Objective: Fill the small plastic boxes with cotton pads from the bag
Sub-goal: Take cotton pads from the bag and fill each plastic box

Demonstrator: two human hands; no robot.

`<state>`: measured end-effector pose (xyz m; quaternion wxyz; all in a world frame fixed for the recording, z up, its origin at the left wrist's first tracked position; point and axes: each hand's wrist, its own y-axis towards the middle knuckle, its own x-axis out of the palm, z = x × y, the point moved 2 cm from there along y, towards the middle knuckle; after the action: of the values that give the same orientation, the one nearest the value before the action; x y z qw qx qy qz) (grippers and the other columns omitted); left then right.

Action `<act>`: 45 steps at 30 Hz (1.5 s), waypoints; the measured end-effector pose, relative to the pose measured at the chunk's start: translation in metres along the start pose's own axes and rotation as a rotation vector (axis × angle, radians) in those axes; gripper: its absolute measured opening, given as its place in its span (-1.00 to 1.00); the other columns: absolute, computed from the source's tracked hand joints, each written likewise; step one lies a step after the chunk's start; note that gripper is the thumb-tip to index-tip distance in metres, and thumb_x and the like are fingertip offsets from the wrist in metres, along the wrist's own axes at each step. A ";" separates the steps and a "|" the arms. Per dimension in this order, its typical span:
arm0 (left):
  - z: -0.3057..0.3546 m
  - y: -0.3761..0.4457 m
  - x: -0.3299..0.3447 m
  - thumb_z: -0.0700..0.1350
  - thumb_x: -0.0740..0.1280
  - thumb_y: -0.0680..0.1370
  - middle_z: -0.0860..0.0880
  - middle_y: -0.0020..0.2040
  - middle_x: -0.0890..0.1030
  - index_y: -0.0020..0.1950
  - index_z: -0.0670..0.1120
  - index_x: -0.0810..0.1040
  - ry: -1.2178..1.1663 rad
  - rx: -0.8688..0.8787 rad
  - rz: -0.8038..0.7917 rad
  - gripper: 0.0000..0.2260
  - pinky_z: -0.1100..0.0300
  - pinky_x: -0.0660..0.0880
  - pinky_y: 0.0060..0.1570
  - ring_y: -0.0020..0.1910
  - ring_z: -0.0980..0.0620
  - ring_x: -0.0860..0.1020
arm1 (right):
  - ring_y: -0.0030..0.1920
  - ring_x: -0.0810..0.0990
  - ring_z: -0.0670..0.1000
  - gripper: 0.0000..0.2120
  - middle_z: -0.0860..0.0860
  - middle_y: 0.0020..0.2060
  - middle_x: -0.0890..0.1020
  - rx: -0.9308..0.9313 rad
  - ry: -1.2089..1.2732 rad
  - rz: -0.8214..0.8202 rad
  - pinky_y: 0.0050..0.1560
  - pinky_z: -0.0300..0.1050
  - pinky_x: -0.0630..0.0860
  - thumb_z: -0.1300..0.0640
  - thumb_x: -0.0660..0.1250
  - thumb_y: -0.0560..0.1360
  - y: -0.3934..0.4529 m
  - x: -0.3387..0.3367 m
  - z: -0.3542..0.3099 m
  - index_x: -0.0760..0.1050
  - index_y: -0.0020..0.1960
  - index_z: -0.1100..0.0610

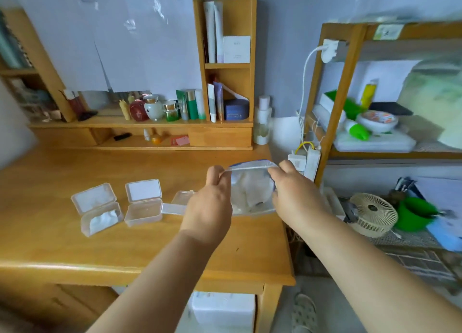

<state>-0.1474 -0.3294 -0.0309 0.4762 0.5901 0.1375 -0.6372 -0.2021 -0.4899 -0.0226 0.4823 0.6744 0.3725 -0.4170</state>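
Observation:
A clear zip bag with white cotton pads inside is held up over the right part of the wooden desk. My left hand pinches the bag's top left corner and my right hand grips its top right edge. Three small clear plastic boxes lie open on the desk. The left box has white pads in its lower half. The middle box looks empty. The third box is partly hidden behind my left hand.
A wooden shelf unit with bottles and jars stands at the back of the desk. To the right is a wooden rack with a small fan, a green bowl and a power strip.

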 end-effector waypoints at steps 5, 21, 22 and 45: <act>-0.030 0.032 0.045 -0.19 0.26 0.53 -0.03 0.37 0.22 0.38 -0.11 0.28 -0.065 0.010 -0.013 -0.58 0.09 0.40 -0.34 -0.25 -0.14 0.58 | -0.30 0.53 0.14 -0.47 0.03 0.07 0.31 -0.081 0.056 0.060 -0.38 0.00 0.47 0.31 0.32 0.41 0.037 0.053 0.019 0.28 0.33 0.09; -0.088 0.024 0.045 -0.36 0.32 0.29 -0.06 0.10 0.60 0.08 -0.07 0.59 -0.003 0.127 0.025 -0.59 -0.01 0.51 0.08 0.02 -0.10 0.57 | -0.12 0.53 -0.17 -0.65 0.06 0.25 0.45 -0.032 0.384 0.261 -0.24 -0.27 0.45 0.19 0.46 0.38 0.032 0.108 0.027 0.57 0.16 0.07; -0.101 0.018 0.036 -0.40 0.30 0.23 -0.03 0.09 0.61 0.13 -0.07 0.58 0.035 0.094 0.003 -0.50 -0.02 0.50 0.11 0.02 -0.10 0.57 | -0.17 0.48 -0.25 -0.70 0.03 0.19 0.47 -0.023 0.397 0.297 -0.25 -0.34 0.40 0.19 0.46 0.39 0.019 0.103 0.026 0.58 0.12 0.07; -0.060 -0.070 0.079 -0.07 0.41 0.37 0.05 -0.22 0.61 -0.17 -0.02 0.65 0.043 0.442 0.054 -0.92 0.19 0.47 -0.21 -0.19 0.00 0.58 | 0.10 0.49 -0.23 -0.73 -0.27 0.06 0.52 0.045 0.478 -0.122 0.11 -0.41 0.38 -0.01 0.35 0.50 -0.063 0.114 -0.014 0.53 0.20 -0.09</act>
<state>-0.1520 -0.2843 -0.1439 0.3492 0.6970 -0.0115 -0.6262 -0.2135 -0.4487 -0.1463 0.3394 0.7407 0.5066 -0.2819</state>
